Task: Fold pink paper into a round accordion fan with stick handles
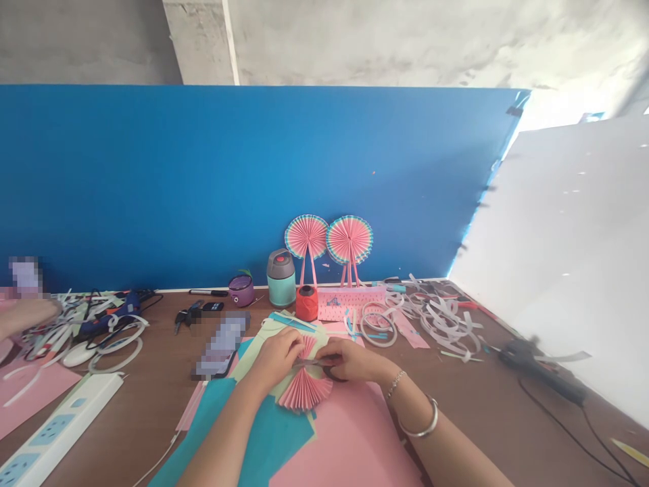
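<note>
Has left hand [278,353] and right hand [349,360] bare; wears slim, silver-toned link bracelet [395,384] at right wrist [383,374]; wears broader, smooth silver-toned bangle [433,421] higher on right forearm [459,453].

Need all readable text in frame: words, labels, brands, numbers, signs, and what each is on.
None legible.
Phone: screen pixelated, unreadable.
Pink patterned case: print too small to tell letters from decoration.
Power strip: no readable marking.
Pleated pink paper: no text visible.

The hands [278,355] [351,360] hold pleated pink paper [305,392] around its narrow middle, above coloured sheets [349,433].
</note>
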### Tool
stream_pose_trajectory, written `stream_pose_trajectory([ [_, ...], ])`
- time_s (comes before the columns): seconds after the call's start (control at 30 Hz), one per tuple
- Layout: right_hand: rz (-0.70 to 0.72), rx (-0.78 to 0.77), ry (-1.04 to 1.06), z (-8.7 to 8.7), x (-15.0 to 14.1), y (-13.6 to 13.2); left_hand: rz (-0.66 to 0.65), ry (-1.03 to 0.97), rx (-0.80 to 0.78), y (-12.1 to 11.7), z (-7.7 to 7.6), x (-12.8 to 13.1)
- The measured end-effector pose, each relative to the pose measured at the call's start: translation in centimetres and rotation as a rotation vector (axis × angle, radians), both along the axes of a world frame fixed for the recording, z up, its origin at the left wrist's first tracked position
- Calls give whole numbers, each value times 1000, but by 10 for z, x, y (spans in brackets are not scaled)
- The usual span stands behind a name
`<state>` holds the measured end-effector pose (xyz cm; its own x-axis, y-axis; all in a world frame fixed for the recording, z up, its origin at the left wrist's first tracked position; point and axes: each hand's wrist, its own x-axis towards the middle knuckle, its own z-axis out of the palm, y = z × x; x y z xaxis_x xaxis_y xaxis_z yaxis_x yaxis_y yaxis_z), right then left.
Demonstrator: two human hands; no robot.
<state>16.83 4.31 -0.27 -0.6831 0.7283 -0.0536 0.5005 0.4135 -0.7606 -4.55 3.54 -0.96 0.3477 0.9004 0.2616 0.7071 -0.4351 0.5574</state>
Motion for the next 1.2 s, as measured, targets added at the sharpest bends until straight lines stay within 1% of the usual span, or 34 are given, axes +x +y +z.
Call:
stream_pose_trajectory([
  [0.2,-7,-7,-13,2,0,1,7,2,-14,-1,2,0],
  [0.4,26,62,-17,4,0,-2,-8,-62,-25,-2,3,-1],
  [0.47,5,83,-20,1,2,-1,13,-104,-13,0,1,-1],
  [0.53,-58,79,15,-2,8,2,54,-155,14,3,-2,-2],
  [0.6,-150,54,70,-6,15,6,139,-187,59,5,-3,-4],
  [0.63,-204,47,88,-8,19,9,205,-196,84,6,-3,-5],
  [0.7,-313,69,81,-12,26,14,387,-204,120,7,-1,-10],
  [0.77,-440,139,-38,-14,30,18,575,-191,121,7,2,-16],
  [0.83,-558,214,-202,-15,32,20,710,-159,100,8,3,-22],
  [0.87,-602,239,-271,-15,32,20,752,-146,89,8,3,-25],
  [0.93,-655,255,-341,-13,31,19,802,-127,102,10,2,-31],
  [1.0,-686,255,-371,-11,29,17,847,-92,193,12,2,-32],
  [1.07,-718,257,-402,-8,27,15,868,-25,314,10,5,-29],
  [1.1,-733,257,-412,-7,26,14,839,15,334,8,8,-24],
  [1.13,-745,254,-418,-7,26,14,751,64,290,5,10,-19],
  [1.2,-763,233,-419,-8,25,14,529,155,79,-3,13,-5],
])
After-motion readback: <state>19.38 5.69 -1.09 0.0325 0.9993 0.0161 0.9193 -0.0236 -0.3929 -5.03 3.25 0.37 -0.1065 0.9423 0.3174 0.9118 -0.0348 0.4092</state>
